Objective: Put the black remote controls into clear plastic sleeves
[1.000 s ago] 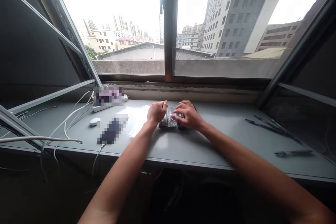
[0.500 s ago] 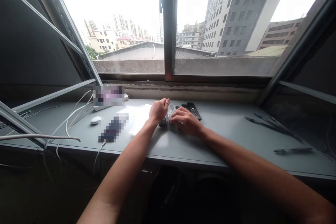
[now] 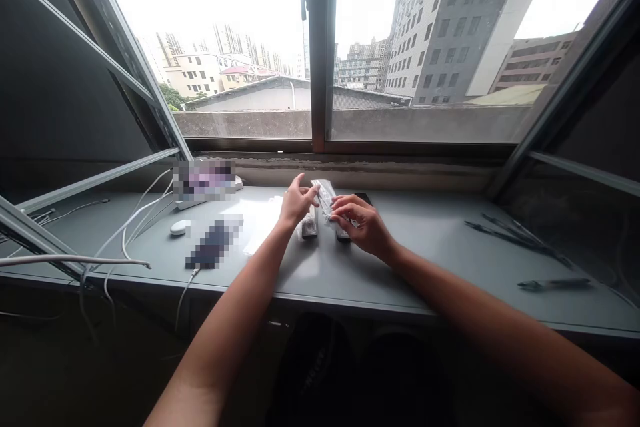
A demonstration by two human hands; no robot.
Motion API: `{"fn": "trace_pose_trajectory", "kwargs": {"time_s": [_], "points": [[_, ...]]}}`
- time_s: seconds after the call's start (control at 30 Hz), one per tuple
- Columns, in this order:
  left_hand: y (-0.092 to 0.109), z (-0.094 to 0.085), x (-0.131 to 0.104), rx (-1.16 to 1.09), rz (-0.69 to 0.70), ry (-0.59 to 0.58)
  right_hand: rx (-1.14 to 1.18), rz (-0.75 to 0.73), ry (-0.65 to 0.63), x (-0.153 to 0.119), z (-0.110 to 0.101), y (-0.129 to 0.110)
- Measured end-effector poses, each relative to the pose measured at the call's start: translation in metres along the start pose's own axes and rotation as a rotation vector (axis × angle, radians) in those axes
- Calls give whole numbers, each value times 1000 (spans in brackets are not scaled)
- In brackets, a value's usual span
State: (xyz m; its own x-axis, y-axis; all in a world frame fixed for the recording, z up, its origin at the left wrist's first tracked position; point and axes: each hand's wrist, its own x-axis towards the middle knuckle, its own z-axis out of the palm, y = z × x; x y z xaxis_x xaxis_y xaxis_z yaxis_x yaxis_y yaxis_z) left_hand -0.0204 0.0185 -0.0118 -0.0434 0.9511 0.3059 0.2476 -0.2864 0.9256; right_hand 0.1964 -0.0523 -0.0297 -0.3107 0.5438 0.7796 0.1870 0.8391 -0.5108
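A clear plastic bag (image 3: 325, 199) is raised between my hands above the grey shelf. My right hand (image 3: 361, 221) pinches its lower right edge between thumb and fingers. At the bag's left edge, my left hand (image 3: 299, 201) has its fingers apart, with the fingertips close to the plastic. Below my left hand lies a dark remote (image 3: 309, 227) with clear plastic around it. Another dark remote (image 3: 343, 235) lies partly hidden under my right hand, and a further black object shows behind that hand.
White paper (image 3: 265, 223), a blurred-out dark object (image 3: 210, 247), a white round device (image 3: 179, 227) and white cables are on the left. A power strip (image 3: 239, 183) sits behind them. Pens (image 3: 553, 284) and dark cords (image 3: 520, 240) lie right.
The clear bag has come up off the remote between my hands. My left hand has spread its fingers, and my right hand has shifted slightly right, now pinching the plastic.
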Motion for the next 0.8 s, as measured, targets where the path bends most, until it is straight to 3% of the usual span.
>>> {"fn": "trace_pose_trajectory", "kwargs": {"time_s": [0.13, 0.3, 0.37, 0.5, 0.67, 0.8], "points": [[3, -2, 5, -386, -139, -10, 90, 85, 16, 1, 4, -3], [8, -3, 2, -549, -101, -148, 562, 555, 143, 4, 9, -8], [8, -2, 0, -530, -108, -218, 738, 738, 103, 6, 9, -11], [7, 2, -5, -490, -129, -307, 926, 967, -104, 7, 7, -18], [8, 6, -8, -437, -178, -384, 973, 1002, -168, 5, 6, -24], [5, 5, -4, -372, -208, -285, 946, 982, -216, 4, 5, -23]]}}
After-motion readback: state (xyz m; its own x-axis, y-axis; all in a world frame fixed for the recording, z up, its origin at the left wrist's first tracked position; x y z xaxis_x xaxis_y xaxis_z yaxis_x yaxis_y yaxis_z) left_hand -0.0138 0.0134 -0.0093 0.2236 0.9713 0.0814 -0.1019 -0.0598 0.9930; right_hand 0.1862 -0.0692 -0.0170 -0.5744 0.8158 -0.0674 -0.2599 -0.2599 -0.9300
